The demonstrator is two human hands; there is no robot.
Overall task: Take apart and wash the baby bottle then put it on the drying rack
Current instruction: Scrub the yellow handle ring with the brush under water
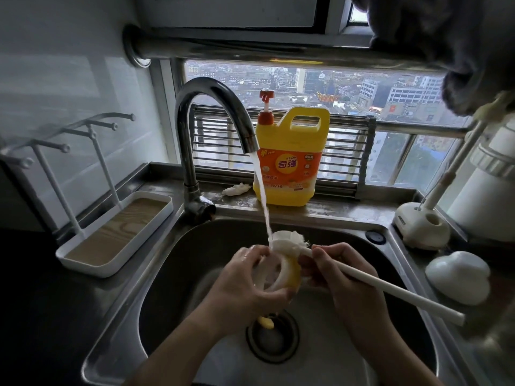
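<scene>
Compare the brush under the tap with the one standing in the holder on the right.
The brush under the tap is held by the right hand and lies slanted over the sink; the holder brush stands untouched in its holder. The first has its head in the water stream; the second's head points up, away from it. Both have long white handles.

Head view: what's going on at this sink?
A person is washing a bottle part under the running tap. The left grip holds it over the sink. The right grip holds a long white brush, its head under the water at the part's top. A small yellow piece lies by the drain. The part is not yet on the rack.
</scene>
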